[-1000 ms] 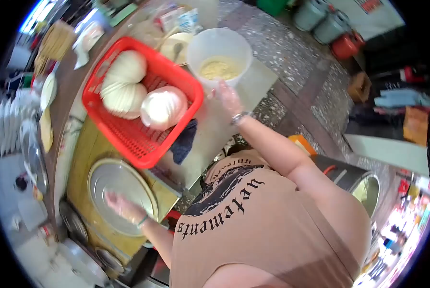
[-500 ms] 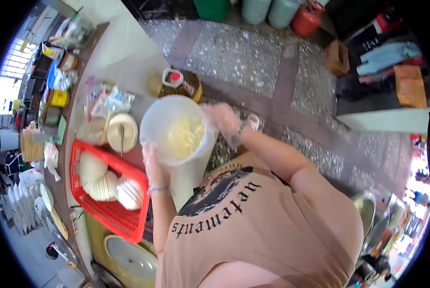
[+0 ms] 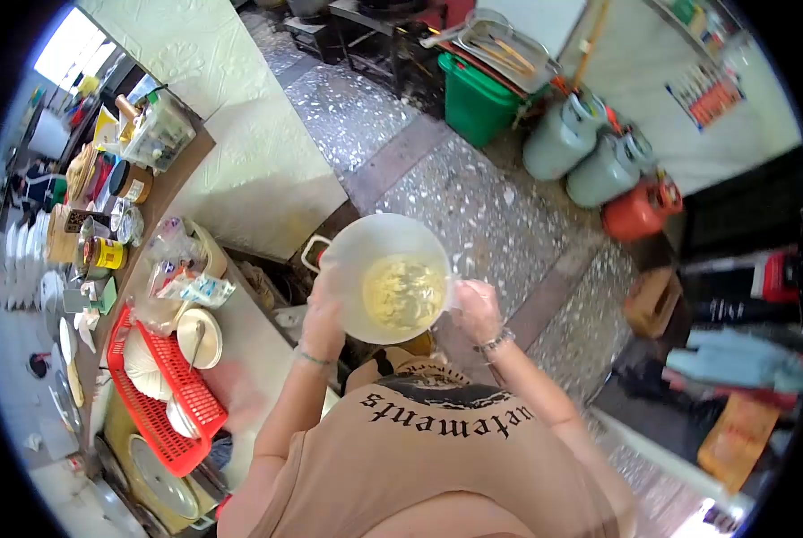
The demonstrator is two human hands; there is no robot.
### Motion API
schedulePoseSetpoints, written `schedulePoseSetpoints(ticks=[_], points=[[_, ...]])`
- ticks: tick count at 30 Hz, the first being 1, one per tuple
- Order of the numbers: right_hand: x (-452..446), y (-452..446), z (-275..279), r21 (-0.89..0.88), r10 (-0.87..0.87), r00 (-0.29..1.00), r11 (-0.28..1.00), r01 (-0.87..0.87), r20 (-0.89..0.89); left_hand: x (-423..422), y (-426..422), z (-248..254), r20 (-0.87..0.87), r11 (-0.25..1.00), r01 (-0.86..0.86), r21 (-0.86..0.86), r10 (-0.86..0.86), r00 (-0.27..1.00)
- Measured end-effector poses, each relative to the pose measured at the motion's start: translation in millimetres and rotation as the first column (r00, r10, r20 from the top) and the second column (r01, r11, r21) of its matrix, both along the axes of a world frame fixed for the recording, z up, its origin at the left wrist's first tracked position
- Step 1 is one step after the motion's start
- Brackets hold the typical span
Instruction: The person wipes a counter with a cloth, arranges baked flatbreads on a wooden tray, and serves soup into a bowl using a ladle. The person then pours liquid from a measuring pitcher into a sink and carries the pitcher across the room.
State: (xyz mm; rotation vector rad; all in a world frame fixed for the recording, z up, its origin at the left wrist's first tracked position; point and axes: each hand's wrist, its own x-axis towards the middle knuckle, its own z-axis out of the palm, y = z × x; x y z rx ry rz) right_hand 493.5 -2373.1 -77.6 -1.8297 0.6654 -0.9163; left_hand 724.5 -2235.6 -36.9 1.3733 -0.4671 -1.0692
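A translucent white tub [image 3: 343, 247] is held up in front of my chest, its mouth facing me. Pale yellow bits [image 3: 403, 294], too blurred to name, lie at the bottom. My left hand [image 3: 323, 316] grips the tub's left side, and my right hand [image 3: 477, 310] grips the right side of the rim. Both hands appear to wear thin clear gloves. Behind the tub, a white handle with some red [image 3: 314, 254] peeks out; the rest is hidden.
On the counter to my left are a red plastic basket [image 3: 170, 408] with white bowls, a cream-coloured tub [image 3: 206, 339] with a spoon, and plastic bags [image 3: 164, 269]. Gas cylinders [image 3: 563, 134] and a green bin [image 3: 478, 103] stand on the floor ahead; a cardboard box [image 3: 652, 303] is at right.
The view has swung right, showing more of the cylinders and bin. The tub has moved away from the basket and counter items, still between both hands. My left hand sits higher on its side.
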Motion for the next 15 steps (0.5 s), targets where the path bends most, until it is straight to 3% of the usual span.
schedulePoseSetpoints(ticks=[2,3,4,5,6,7,8,9,10,11,12,13,14,15], points=[[3,-64,2,-0.118,-0.014,0.996,0.993,0.004,-0.092,10,-64,-21,-0.036,0.998,-0.043,-0.048,0.041,0.999],[7,-95,10,-0.032,-0.032,0.976,0.999,0.026,-0.217,18,-102,-15,-0.063,0.995,-0.049,-0.090,0.043,0.997],[14,-125,14,0.048,-0.044,0.940,0.997,0.063,-0.337,31,-129,-4,0.431,0.992,0.112,0.059,-0.127,0.894],[18,-153,8,0.034,-0.028,0.944,0.999,0.042,-0.330,39,-162,-16,0.017,0.992,-0.009,-0.126,0.011,1.000],[24,-187,3,-0.389,-0.147,0.953,0.921,0.034,-0.264,53,-192,-26,0.051,0.990,0.005,-0.140,0.002,0.999],[40,-229,4,-0.743,-0.229,0.962,0.667,0.045,-0.147,69,-229,-30,0.083,0.987,0.018,-0.160,-0.005,0.997],[64,-273,12,-0.758,-0.208,0.967,0.651,0.025,-0.146,81,-267,-6,0.080,0.981,0.042,-0.188,-0.027,0.996],[84,-311,23,-0.844,-0.283,0.958,0.524,0.114,-0.046,100,-303,0,0.059,0.982,0.011,-0.190,0.001,0.998],[95,-334,32,-0.897,-0.341,0.939,0.399,0.192,0.050,118,-334,4,0.162,0.990,0.084,-0.116,-0.064,0.985],[107,-350,45,-0.894,-0.321,0.947,0.417,0.165,0.026,133,-356,7,0.267,0.987,0.156,-0.034,-0.141,0.953],[129,-370,61,-0.645,-0.337,0.937,0.738,0.200,-0.095,146,-384,5,0.235,0.993,0.119,-0.020,-0.111,0.966],[154,-394,71,-0.289,-0.308,0.927,0.926,0.242,-0.213,167,-411,5,0.242,0.994,0.109,-0.019,-0.101,0.965],[180,-421,75,-0.006,-0.312,0.939,0.949,0.315,-0.144,187,-439,10,0.288,0.993,0.119,-0.015,-0.109,0.951],[203,-454,76,-0.006,-0.309,0.941,0.950,0.311,-0.139,210,-469,10,0.337,0.991,0.131,-0.014,-0.118,0.934]])
